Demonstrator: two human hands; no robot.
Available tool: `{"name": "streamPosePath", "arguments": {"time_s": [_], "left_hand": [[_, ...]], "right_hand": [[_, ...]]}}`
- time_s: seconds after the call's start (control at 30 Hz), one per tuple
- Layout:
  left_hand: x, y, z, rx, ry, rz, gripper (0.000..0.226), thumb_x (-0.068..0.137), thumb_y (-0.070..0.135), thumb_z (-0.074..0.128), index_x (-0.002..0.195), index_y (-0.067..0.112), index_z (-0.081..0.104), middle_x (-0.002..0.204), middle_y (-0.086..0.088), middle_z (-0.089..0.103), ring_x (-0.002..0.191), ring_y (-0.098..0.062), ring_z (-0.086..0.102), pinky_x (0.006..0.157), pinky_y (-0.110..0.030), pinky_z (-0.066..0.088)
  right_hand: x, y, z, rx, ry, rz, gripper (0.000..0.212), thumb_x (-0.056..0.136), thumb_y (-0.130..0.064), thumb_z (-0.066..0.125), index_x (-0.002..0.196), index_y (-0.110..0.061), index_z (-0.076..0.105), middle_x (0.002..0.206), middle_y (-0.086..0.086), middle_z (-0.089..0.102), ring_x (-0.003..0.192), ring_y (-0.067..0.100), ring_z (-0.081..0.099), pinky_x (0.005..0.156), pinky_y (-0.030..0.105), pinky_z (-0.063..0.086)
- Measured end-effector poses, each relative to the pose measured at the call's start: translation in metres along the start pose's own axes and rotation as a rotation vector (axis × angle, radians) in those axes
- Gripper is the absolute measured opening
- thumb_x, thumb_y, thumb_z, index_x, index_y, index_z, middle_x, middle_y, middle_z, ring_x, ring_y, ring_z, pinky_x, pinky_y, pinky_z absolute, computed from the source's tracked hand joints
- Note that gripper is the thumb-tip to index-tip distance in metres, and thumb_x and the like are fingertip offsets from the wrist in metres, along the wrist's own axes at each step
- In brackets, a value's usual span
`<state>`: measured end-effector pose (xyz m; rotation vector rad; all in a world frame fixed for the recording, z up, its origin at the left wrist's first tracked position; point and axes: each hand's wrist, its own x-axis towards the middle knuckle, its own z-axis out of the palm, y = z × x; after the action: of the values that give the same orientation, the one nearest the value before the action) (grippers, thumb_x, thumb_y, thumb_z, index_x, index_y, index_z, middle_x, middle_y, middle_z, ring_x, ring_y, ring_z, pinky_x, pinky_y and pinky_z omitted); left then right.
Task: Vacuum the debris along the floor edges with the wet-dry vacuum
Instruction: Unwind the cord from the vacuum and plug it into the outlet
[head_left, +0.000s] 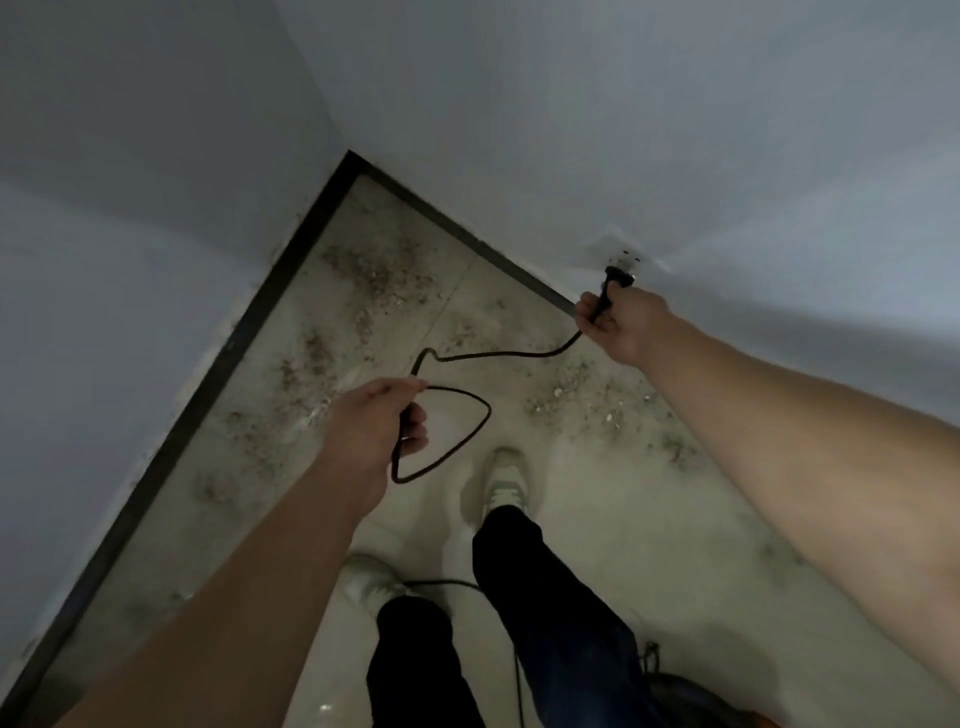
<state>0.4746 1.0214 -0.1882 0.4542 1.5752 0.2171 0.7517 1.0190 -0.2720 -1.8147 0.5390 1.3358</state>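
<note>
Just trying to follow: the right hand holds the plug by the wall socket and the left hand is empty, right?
Not quite. The head view shows the left hand gripping a loop of the black cord. The right hand does hold the plug by the wall socket.

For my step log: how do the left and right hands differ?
The right hand grips the thin black power cord near its plug; the left hand grips a slack loop. The right hand is beside the white wall socket; the left hand is nearer the body. Both hold one cord.
</note>
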Motion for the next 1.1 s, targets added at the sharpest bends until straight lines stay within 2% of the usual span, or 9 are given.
{"name": "streamPosePath", "arguments": {"time_s": [0.23,0.33,0.43,0.63,0.73,0.9,1.0,1.1], "left_hand": [[0.0,-0.006,-0.002,-0.017,-0.001,0.003,0.015,0.096,0.014,0.054,0.094,0.008,0.068,0.068,-0.006,0.057,0.06,-0.016,0.054,0.058,-0.028,0.051],[-0.001,-0.008,-0.001,-0.021,-0.012,0.012,0.016,0.097,0.014,0.054,0.094,0.009,0.068,0.067,-0.006,0.057,0.059,-0.015,0.054,0.055,-0.026,0.051],[-0.001,-0.014,-0.001,-0.022,-0.026,0.008,0.016,0.097,0.015,0.054,0.094,0.009,0.068,0.067,-0.005,0.056,0.059,-0.014,0.054,0.054,-0.024,0.051],[-0.004,-0.023,-0.013,-0.007,-0.039,0.002,0.016,0.097,0.016,0.054,0.095,0.01,0.069,0.065,-0.003,0.057,0.06,-0.013,0.055,0.057,-0.025,0.05],[-0.004,-0.025,-0.024,0.003,-0.028,0.01,0.016,0.096,0.017,0.055,0.095,0.01,0.07,0.064,-0.002,0.058,0.06,-0.013,0.055,0.057,-0.025,0.05],[-0.005,-0.032,-0.032,0.013,-0.019,0.003,0.017,0.096,0.016,0.055,0.096,0.009,0.07,0.064,-0.003,0.057,0.059,-0.014,0.054,0.058,-0.026,0.048],[-0.011,-0.034,-0.043,0.038,-0.033,0.005,0.016,0.096,0.017,0.056,0.094,0.009,0.07,0.059,-0.001,0.056,0.053,-0.013,0.051,0.054,-0.025,0.048],[-0.021,-0.033,-0.06,0.022,-0.047,-0.017,0.01,0.092,0.014,0.06,0.096,0.01,0.069,0.061,-0.002,0.058,0.049,-0.011,0.05,0.048,-0.024,0.046]], "right_hand": [[0.005,0.005,-0.003,0.093,-0.001,-0.08,0.018,0.104,-0.019,0.046,0.12,-0.013,0.053,0.087,0.007,0.066,0.071,0.017,0.062,0.068,0.033,0.055],[0.001,-0.001,0.0,0.139,-0.038,-0.04,0.012,0.104,-0.021,0.046,0.103,-0.012,0.055,0.083,0.005,0.064,0.069,0.016,0.061,0.063,0.033,0.054],[-0.002,-0.005,0.009,0.237,-0.052,0.011,0.02,0.104,-0.023,0.046,0.09,-0.012,0.055,0.075,0.004,0.061,0.063,0.016,0.059,0.059,0.032,0.054],[-0.001,-0.008,0.004,0.093,0.022,-0.03,0.015,0.104,-0.024,0.048,0.097,-0.013,0.054,0.077,0.001,0.06,0.063,0.012,0.057,0.056,0.027,0.05],[-0.001,-0.016,0.014,0.12,0.046,-0.001,0.016,0.103,-0.029,0.048,0.1,-0.014,0.054,0.073,-0.001,0.056,0.059,0.011,0.053,0.05,0.025,0.046],[0.0,-0.021,0.017,0.055,0.06,0.015,0.021,0.102,-0.033,0.049,0.089,-0.016,0.052,0.069,-0.003,0.052,0.056,0.009,0.051,0.049,0.022,0.042],[-0.004,-0.018,0.008,-0.019,0.06,-0.056,0.021,0.105,-0.03,0.045,0.098,-0.012,0.054,0.076,-0.001,0.059,0.061,0.008,0.058,0.048,0.02,0.048],[-0.014,-0.012,0.003,-0.215,0.081,-0.165,0.027,0.103,-0.026,0.05,0.125,-0.011,0.052,0.093,0.007,0.063,0.072,0.015,0.061,0.05,0.02,0.052]]}}
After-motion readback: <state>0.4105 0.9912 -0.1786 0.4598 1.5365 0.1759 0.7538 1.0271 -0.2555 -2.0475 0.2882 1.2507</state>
